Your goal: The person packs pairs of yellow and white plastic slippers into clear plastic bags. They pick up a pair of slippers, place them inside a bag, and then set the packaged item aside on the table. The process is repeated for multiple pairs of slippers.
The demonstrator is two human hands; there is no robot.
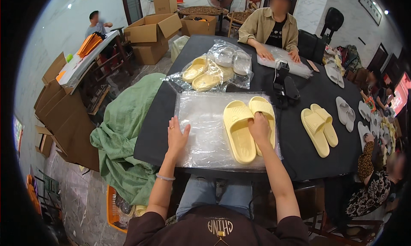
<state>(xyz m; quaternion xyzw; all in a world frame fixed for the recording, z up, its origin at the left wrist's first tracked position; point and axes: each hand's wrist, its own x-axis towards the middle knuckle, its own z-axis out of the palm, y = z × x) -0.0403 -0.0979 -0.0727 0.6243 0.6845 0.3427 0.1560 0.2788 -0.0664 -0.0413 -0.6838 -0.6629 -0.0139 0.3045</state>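
Observation:
A pair of pale yellow slide slippers (240, 139) lies soles down, side by side, on the right part of a stack of clear plastic bags (201, 117). My right hand (259, 127) is closed around the slippers where their inner edges meet at the straps; its fingertips are partly hidden. On the left edge of the bags rests my left hand (177, 136), fingers stretched out and holding nothing. Farther right on the black table (295, 160) sits another yellow slipper pair (319, 128), one slipper overlapping the other.
Bagged yellow slippers (205, 76) and bagged grey slippers (233, 59) lie beyond the bags. A black device on a stand (282, 76) stands near a person (274, 27) whose hands press a plastic stack (282, 59). Grey slippers (345, 113) line the right; green cloth (128, 113) hangs left.

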